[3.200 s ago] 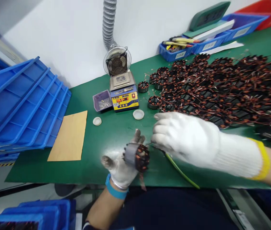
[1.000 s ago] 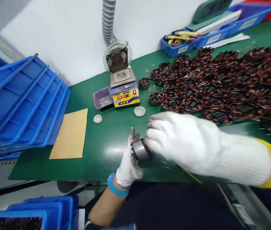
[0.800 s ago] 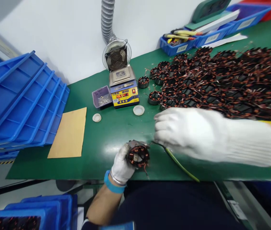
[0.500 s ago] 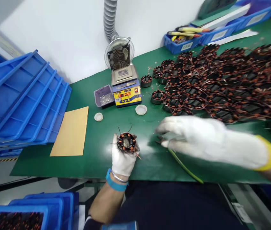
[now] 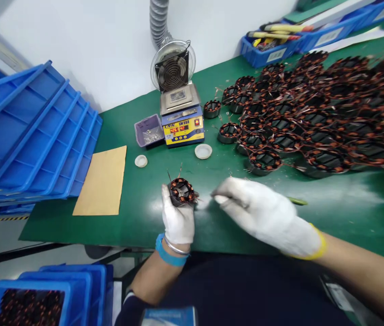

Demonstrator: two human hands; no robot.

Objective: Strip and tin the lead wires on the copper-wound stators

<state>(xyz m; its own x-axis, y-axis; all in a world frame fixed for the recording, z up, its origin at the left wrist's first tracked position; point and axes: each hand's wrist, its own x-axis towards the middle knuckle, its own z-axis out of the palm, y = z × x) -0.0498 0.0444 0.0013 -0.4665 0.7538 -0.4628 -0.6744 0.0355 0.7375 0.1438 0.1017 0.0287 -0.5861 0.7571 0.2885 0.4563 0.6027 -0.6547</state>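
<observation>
Fingers of the left hand [image 5: 177, 217] wrap a copper-wound stator [image 5: 181, 191], held upright at its fingertips. Right hand [image 5: 263, 213], just beside it, pinches a thin green tool [image 5: 296, 201] pointing toward the stator.

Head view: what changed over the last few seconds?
The left hand turned the coil from side-on to open end up, gripping it throughout. The right hand drew back, fingertips now beside the coil. The green stick now pokes out behind that hand. The solder pot and coil pile stayed put.
</observation>
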